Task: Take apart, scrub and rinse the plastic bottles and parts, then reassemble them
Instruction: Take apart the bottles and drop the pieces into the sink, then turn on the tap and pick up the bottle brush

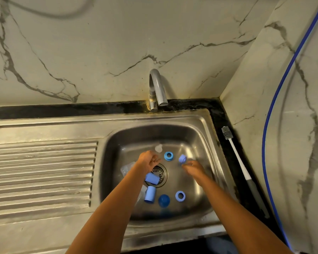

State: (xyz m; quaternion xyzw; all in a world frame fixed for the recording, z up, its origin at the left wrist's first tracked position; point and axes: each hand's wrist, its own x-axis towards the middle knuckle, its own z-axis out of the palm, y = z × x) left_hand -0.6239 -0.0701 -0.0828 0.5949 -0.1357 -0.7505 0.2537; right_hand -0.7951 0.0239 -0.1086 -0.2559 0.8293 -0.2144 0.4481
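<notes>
The cap (182, 159) by my right hand (192, 167) seems light, stiff and slippery, best pinched at its rim; whether this or my left hand (149, 161) grips anything, I cannot tell.

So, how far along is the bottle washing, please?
Taking apart looks done: blue rings, caps and clear bottles lie loose in the sink. The left hand and right hand are among them. The brush lies on the counter and no water runs, so scrubbing, rinsing, reassembly seemingly remain.

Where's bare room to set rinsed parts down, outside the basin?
The ribbed drainboard left of the basin is bare. The basin floor is crowded with blue parts round the drain; the narrow strip right of it holds the brush.
</notes>
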